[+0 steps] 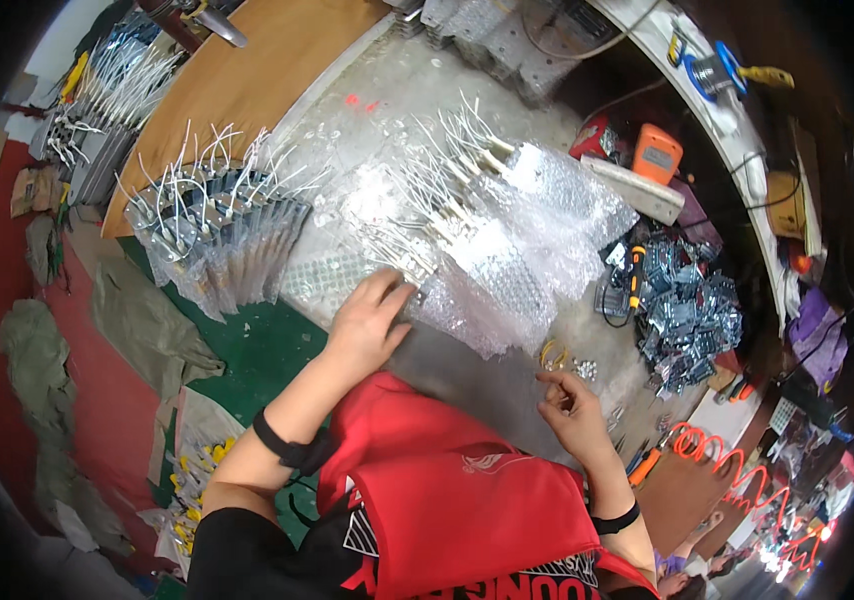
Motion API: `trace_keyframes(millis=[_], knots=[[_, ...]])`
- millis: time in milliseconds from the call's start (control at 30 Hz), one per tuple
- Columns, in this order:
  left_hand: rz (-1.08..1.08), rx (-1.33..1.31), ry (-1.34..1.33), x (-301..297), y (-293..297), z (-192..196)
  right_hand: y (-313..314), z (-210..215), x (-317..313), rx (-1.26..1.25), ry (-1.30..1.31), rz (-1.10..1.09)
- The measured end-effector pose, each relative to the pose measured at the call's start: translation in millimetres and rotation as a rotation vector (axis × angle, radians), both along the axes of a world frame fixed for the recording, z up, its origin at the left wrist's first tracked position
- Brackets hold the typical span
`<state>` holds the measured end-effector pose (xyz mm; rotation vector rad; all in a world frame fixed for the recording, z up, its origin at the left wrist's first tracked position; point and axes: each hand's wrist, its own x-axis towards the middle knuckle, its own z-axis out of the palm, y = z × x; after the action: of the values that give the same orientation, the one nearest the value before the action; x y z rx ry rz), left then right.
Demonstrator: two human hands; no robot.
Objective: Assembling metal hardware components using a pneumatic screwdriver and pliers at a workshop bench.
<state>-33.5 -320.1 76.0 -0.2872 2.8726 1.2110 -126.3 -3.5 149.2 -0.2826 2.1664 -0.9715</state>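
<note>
My left hand (367,318) is at the near-left end of a row of bubble-wrapped pieces (487,245) with white wires. Its fingers are bent and the thumb stands apart; I see nothing held, though the fingertips are close to the wires. Over the dark grey sheet (477,370) in front of me, my right hand (575,408) is loosely curled. A gap shows between its thumb and forefinger, with nothing visible in it. Left of the row, a fanned stack of metal plates (217,225) with white wires stands in clear wrapping.
Small dark metal parts (682,310) lie heaped at the right, beside a yellow-and-black screwdriver (637,278). Behind them is an orange meter (657,153). A red coiled hose (737,470) hangs at the lower right. More wired pieces (112,100) are stacked at far left.
</note>
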Motion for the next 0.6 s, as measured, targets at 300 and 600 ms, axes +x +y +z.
trace_keyframes(millis=[300,600], knots=[[-0.491,-0.525,-0.416,-88,-13,-17,39,-17,13,0.097,-0.160,-0.093],[-0.526,-0.630,-0.442,-82,-11,-43,45,-72,27,-0.067,-0.102,0.027]])
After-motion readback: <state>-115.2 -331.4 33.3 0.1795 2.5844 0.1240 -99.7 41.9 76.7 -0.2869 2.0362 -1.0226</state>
